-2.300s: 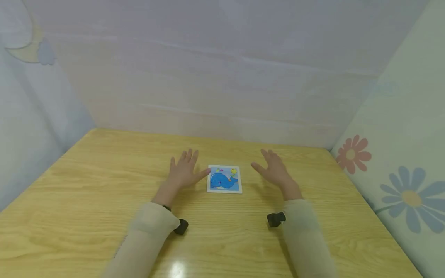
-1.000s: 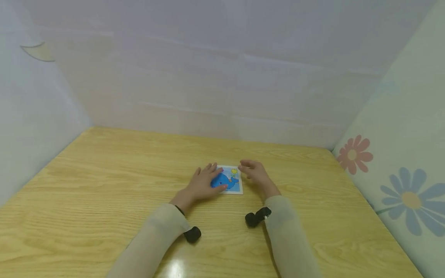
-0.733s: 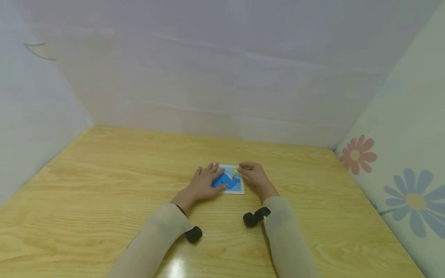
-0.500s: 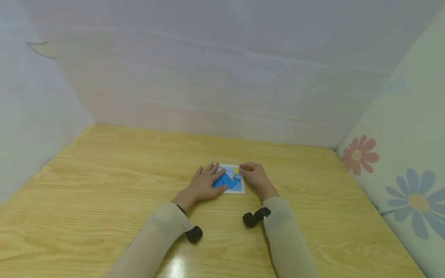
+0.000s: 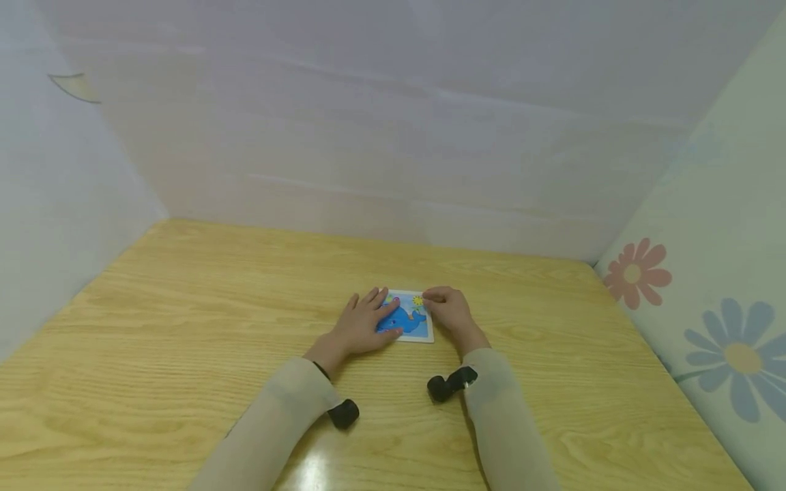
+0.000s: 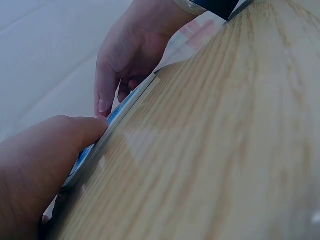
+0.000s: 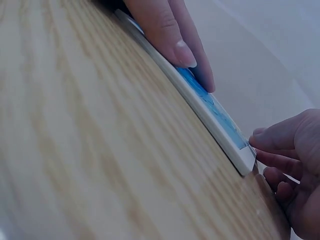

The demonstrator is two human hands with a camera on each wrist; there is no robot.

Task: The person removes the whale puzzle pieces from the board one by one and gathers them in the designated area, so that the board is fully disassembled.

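A small square whale picture board (image 5: pixel 411 322) with a white raised frame lies flat on the wooden table. My left hand (image 5: pixel 359 326) rests across its left part, fingers straight and spread, hiding that side of the picture. At the upper right corner, my right hand (image 5: pixel 451 310) has curled fingers and pinches the edge. In the right wrist view the right thumb (image 7: pixel 267 136) sits on the top of the frame near the corner, with the other fingers beside and below it. The left wrist view has the left thumb (image 6: pixel 85 131) lying on the near edge of the board.
The wood-grain table (image 5: pixel 215 320) ends at a pale back wall (image 5: pixel 393 150). A side wall with a red flower (image 5: pixel 638 273) and a blue flower (image 5: pixel 743 358) stands at the right. Black wrist cameras (image 5: pixel 344 414) hang under both cuffs.
Both hands have come inward from either side of the board. The left has settled on its left part; the right has closed its fingers at the upper right corner. The last half second is nearly still.
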